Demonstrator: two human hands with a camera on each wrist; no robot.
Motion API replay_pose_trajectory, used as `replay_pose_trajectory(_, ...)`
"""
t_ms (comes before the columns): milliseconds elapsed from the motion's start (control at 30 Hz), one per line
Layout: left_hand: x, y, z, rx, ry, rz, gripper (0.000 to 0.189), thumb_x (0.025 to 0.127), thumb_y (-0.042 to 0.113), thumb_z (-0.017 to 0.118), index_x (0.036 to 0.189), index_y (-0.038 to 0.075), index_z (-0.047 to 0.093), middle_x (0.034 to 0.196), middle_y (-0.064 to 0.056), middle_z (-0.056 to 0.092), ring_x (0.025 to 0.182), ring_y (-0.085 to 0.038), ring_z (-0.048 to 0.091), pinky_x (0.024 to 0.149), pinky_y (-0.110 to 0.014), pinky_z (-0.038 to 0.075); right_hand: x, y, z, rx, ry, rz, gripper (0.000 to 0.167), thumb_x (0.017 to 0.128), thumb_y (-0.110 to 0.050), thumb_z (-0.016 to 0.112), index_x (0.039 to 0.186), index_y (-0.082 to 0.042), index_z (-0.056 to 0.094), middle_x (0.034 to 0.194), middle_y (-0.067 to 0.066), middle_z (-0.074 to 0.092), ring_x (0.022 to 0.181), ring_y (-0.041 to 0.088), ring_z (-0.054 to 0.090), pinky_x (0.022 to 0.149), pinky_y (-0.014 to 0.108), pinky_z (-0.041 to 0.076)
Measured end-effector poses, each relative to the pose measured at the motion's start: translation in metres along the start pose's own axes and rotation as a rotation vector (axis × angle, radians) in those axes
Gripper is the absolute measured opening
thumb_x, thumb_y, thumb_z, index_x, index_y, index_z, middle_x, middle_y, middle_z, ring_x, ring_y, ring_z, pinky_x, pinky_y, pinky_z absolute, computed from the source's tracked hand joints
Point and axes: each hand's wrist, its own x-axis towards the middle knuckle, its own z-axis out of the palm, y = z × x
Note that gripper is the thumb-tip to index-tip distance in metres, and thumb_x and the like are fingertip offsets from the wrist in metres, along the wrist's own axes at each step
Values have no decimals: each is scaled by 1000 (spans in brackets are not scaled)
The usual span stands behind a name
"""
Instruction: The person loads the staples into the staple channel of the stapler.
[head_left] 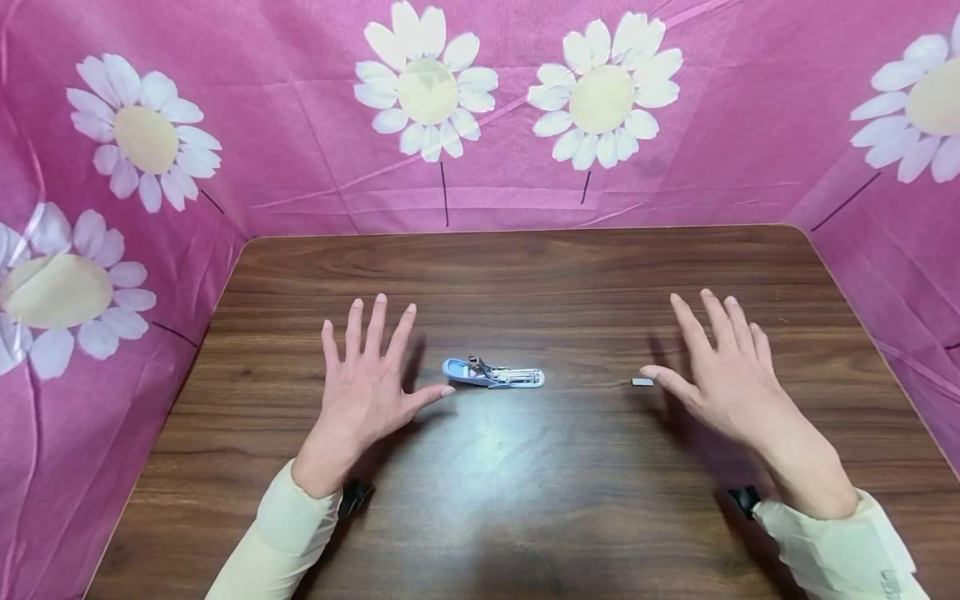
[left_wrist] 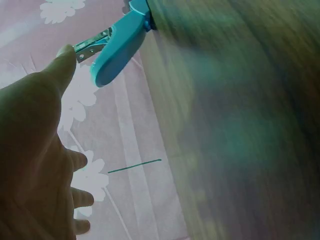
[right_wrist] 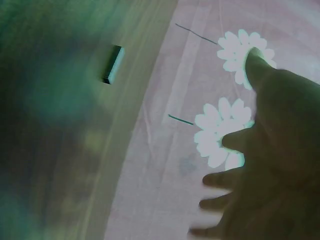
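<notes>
A light blue stapler, opened out with its metal inner parts showing, lies on the wooden table between the hands. My left hand is spread to the left of it, thumb tip close to the stapler's left end and nothing held. In the left wrist view the stapler stands beyond the thumb. A small grey strip of staples lies to the right, near the thumb of my right hand. That hand is spread too, holding nothing. The right wrist view shows the strip apart from the fingers.
The brown wood-grain table has rounded far corners. A pink cloth with white daisies hangs along its back and both sides. Dark wrist-worn pieces show below the left sleeve and the right sleeve.
</notes>
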Motion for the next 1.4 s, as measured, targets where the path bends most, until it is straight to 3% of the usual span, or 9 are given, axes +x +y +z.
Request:
replay_pose_trajectory(133, 3, -4, 3, -13, 60, 61, 116, 71, 87, 62, 163, 29, 21, 168, -17, 18, 155, -41, 12, 122, -68, 6, 3, 1, -2, 58, 138, -170, 83, 84, -34, 82, 153, -11, 43, 145, 30, 49, 133, 52, 45, 106, 66, 36)
replay_pose_trajectory(233, 8, -8, 7, -72, 67, 109, 115, 70, 84, 68, 162, 29, 23, 166, -16, 25, 154, -41, 18, 122, -66, 10, 3, -1, -3, 48, 193, -211, 72, 79, -29, 86, 143, -12, 57, 134, 22, 60, 122, 46, 56, 99, 61, 43)
replay_pose_trajectory(500, 22, -16, 17, -334, -64, 234, 112, 77, 67, 77, 163, 22, 22, 163, -9, 37, 151, -34, 32, 122, -63, 19, -1, 2, -2, 26, 279, -256, 48, 82, -25, 83, 125, -9, 69, 109, 13, 75, 84, 30, 71, 78, 52, 53)
replay_pose_trajectory(600, 24, -17, 19, -400, -84, 276, 104, 81, 59, 78, 162, 19, 26, 159, -9, 43, 147, -31, 41, 121, -59, 26, -3, 5, 1, 21, 257, -247, 42, 82, -24, 84, 120, -9, 72, 100, 10, 77, 76, 23, 72, 73, 45, 53)
replay_pose_trajectory(800, 27, -13, 18, -422, -96, 305, 93, 84, 56, 77, 158, 19, 36, 152, -9, 53, 139, -30, 50, 118, -51, 35, -3, 24, 8, 106, 132, -136, 32, 83, -22, 84, 114, -18, 77, 95, 2, 79, 76, 0, 66, 69, 14, 48)
replay_pose_trajectory(1133, 31, -11, 19, -397, -114, 305, 86, 86, 58, 74, 154, 17, 43, 149, -10, 55, 138, -32, 51, 117, -51, 36, -8, 48, 21, 175, 21, 40, 21, 91, -34, 77, 109, -25, 78, 96, 0, 79, 70, -4, 55, 65, 16, 40)
replay_pose_trajectory(1400, 32, -7, 19, -469, -149, 304, 77, 87, 51, 76, 150, 16, 50, 148, -4, 57, 137, -24, 54, 114, -43, 42, -5, 53, 31, 207, -18, 17, 19, 88, -28, 80, 106, -24, 79, 80, -15, 73, 74, -12, 57, 70, 9, 40)
